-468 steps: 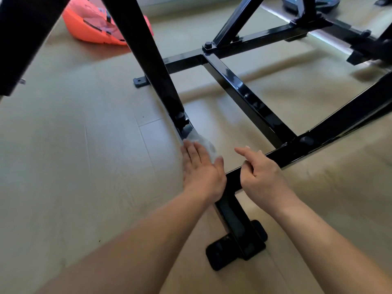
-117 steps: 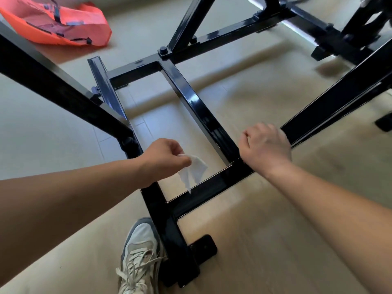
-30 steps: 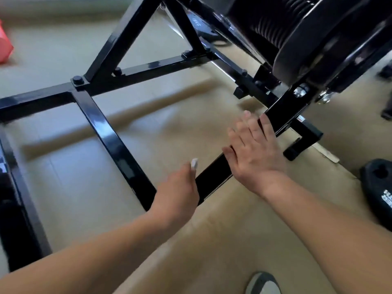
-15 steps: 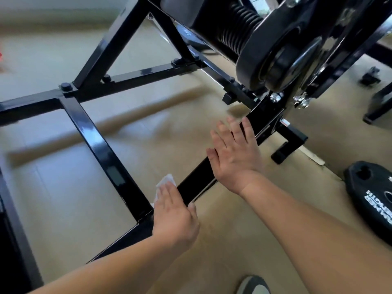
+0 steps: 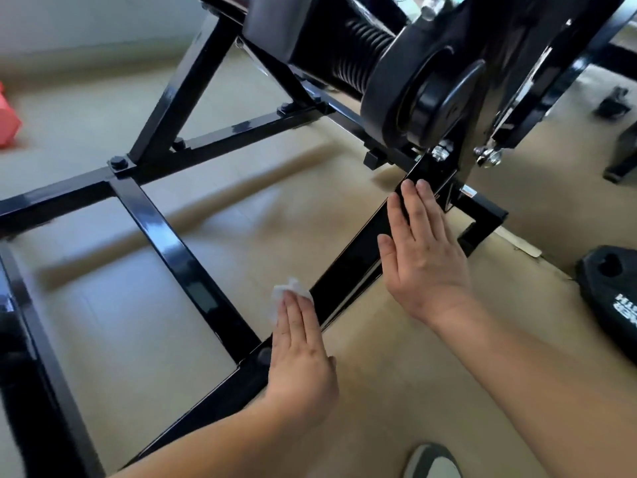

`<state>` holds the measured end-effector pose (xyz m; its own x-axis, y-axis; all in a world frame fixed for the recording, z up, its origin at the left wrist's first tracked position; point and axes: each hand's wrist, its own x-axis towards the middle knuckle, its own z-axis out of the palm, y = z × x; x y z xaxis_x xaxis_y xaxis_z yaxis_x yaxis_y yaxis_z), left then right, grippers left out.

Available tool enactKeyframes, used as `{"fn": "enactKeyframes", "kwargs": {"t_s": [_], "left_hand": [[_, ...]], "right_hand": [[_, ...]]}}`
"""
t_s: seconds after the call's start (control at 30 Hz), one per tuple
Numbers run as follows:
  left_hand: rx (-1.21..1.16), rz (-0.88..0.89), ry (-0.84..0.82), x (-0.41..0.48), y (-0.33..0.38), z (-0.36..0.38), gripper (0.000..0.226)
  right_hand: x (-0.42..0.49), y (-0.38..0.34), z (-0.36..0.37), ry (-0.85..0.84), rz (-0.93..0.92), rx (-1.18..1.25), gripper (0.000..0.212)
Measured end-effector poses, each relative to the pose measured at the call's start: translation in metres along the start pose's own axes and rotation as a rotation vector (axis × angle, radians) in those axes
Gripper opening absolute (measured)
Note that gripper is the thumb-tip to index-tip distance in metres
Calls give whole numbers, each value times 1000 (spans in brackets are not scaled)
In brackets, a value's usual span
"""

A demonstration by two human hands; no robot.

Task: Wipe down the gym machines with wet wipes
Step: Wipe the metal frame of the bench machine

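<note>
A black steel gym machine frame (image 5: 179, 257) lies low over a light wooden floor. My left hand (image 5: 300, 360) lies flat, fingers straight, and presses a crumpled white wet wipe (image 5: 287, 293) against the near diagonal base bar (image 5: 348, 267), close to its joint with a cross bar. The wipe shows only past my fingertips. My right hand (image 5: 424, 253) rests flat with straight fingers farther up the same bar, just below the pivot bracket. Above it sit a ribbed black roller (image 5: 358, 60) and a round pivot hub (image 5: 444, 94).
A black weight plate (image 5: 610, 298) lies on the floor at the right. The bar ends in a black foot (image 5: 482, 222). An orange object (image 5: 8, 124) shows at the left edge. The toe of my grey shoe (image 5: 432, 460) is at the bottom. More black legs stand at the far right.
Over the last second my left hand went from holding the wipe off the bar to pressing it flat on the bar. My right hand stayed flat on the bar. The view swung right from the earlier corner.
</note>
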<state>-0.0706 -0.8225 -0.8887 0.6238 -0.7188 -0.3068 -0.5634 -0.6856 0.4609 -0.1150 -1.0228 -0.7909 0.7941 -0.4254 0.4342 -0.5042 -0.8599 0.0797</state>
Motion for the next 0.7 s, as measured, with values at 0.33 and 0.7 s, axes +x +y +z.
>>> {"fn": "enactKeyframes", "kwargs": {"t_s": [0.33, 0.7], "left_hand": [[117, 486, 293, 67, 69, -51, 93], [211, 580, 338, 99, 123, -94, 93]], "right_hand": [[-13, 16, -12, 185, 175, 187, 52], [0, 42, -32, -71, 757, 704, 41]]}}
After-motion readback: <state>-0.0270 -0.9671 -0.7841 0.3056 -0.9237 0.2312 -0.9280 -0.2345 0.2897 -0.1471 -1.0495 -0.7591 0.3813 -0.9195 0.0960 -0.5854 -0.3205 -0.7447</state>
